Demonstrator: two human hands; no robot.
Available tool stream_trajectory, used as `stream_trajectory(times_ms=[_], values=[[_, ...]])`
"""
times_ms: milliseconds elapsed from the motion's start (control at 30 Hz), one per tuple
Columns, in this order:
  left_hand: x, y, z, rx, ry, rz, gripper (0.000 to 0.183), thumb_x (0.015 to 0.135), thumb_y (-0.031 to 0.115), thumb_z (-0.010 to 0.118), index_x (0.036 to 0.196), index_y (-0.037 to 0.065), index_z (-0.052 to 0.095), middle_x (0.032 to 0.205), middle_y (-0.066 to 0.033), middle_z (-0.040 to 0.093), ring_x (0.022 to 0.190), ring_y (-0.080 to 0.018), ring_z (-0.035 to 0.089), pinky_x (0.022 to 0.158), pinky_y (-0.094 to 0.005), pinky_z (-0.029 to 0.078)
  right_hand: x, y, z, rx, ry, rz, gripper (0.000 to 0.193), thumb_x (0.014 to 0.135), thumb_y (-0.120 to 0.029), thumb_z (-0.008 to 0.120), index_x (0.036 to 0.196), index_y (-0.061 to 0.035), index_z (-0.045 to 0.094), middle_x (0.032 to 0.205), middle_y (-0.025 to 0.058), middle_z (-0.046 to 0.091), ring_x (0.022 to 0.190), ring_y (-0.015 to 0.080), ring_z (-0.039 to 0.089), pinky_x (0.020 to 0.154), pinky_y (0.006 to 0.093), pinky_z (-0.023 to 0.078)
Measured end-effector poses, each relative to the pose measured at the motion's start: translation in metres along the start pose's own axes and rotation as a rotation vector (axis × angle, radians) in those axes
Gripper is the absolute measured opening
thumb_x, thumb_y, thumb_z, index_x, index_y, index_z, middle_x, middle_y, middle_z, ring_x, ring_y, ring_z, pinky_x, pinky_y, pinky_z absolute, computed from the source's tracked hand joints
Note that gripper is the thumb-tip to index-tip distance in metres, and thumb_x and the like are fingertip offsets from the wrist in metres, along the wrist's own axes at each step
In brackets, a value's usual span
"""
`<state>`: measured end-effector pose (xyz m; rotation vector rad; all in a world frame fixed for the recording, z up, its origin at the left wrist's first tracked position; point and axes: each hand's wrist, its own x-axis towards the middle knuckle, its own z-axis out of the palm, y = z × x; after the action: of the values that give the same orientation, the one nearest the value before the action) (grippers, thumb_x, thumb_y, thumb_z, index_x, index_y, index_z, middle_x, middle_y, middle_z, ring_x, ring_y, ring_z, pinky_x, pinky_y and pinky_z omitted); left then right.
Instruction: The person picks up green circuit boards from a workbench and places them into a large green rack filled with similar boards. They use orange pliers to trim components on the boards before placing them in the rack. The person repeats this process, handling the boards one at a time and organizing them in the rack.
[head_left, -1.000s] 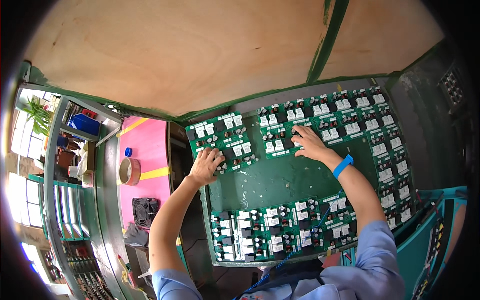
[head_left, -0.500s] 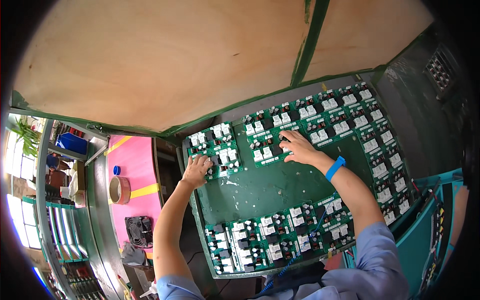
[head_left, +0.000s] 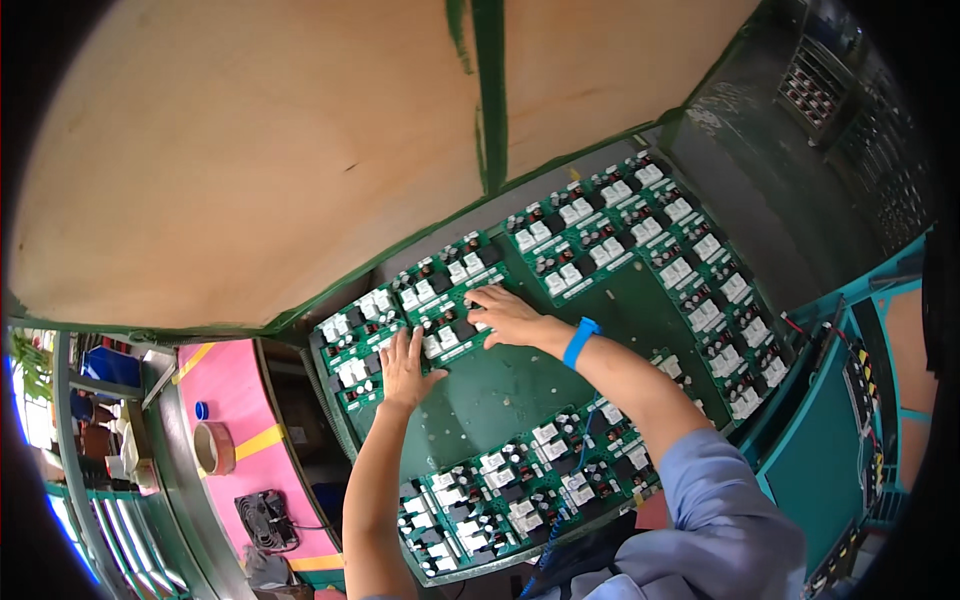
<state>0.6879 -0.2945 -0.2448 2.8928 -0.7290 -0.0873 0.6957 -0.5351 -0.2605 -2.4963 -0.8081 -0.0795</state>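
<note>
Rows of green circuit boards (head_left: 600,243) carry white blocks, black parts and round capacitors on a dark green tabletop (head_left: 500,400). My left hand (head_left: 403,372) lies with spread fingers where the far-left board panel (head_left: 352,350) meets a second panel (head_left: 440,290). At that second panel's right part is my right hand (head_left: 508,318), its fingers bent and apart, fingertips touching the board; what lies under them is hidden. A blue wrist strap (head_left: 581,342) circles my right wrist. Neither hand lifts anything.
More circuit boards (head_left: 520,485) line the near edge, beside a coiled blue cord (head_left: 553,540). A tan panel (head_left: 300,170) rises behind. To the left, a pink surface (head_left: 225,375) holds a tape roll (head_left: 214,448) and a black fan (head_left: 265,520). A teal cabinet (head_left: 820,450) stands right.
The panel under my right hand has slid left against the far-left panel; a gap now shows on its right. My view has turned. My left hand's fingers have straightened.
</note>
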Motion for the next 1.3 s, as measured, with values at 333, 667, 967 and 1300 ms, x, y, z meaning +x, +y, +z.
stream_trajectory(times_ms=[333,667,967,1300], values=[[0.017,0.007,-0.001,0.026,-0.056,-0.058,0.092,0.051,0.033,0.076,0.126,0.011,0.028,0.12,-0.013,0.04,0.112,-0.0294,0.037,0.09,-0.0426,0.029,-0.078,0.039,-0.056,-0.233,0.093,0.365,0.07,0.056,-0.028,0.074,0.116,-0.0098,0.043,0.124,0.0164,0.035,0.115,0.0324,0.03,0.096,0.0468,0.022],[0.005,0.009,-0.004,0.044,-0.006,-0.028,0.091,0.053,0.025,0.077,0.128,0.01,0.026,0.127,-0.0176,0.031,0.116,-0.0332,0.031,0.092,-0.0444,0.026,-0.085,0.082,-0.069,-0.38,-0.105,0.273,0.074,0.057,-0.023,0.072,0.123,-0.0294,0.038,0.108,0.002,0.05,0.098,0.025,0.045,0.08,0.045,0.033],[-0.099,0.008,-0.039,-0.065,-0.017,-0.121,0.047,0.07,0.023,0.064,0.111,0.008,0.045,0.119,-0.017,0.04,0.108,-0.0335,0.038,0.09,-0.0417,0.032,-0.094,0.09,-0.063,-0.37,0.037,0.168,0.061,0.061,-0.017,0.069,0.116,-0.0244,0.046,0.105,-0.0005,0.052,0.093,0.0235,0.047,0.079,0.0392,0.033],[-0.192,0.056,-0.049,-0.303,-0.038,-0.214,0.03,0.07,0.017,0.065,0.094,0.004,0.055,0.093,-0.0133,0.057,0.087,-0.0317,0.053,0.078,-0.0379,0.04,-0.086,0.002,-0.086,-0.345,0.138,0.081,0.055,0.058,-0.011,0.069,0.109,-0.0151,0.052,0.114,0.0108,0.048,0.107,0.0299,0.041,0.091,0.0479,0.028]])
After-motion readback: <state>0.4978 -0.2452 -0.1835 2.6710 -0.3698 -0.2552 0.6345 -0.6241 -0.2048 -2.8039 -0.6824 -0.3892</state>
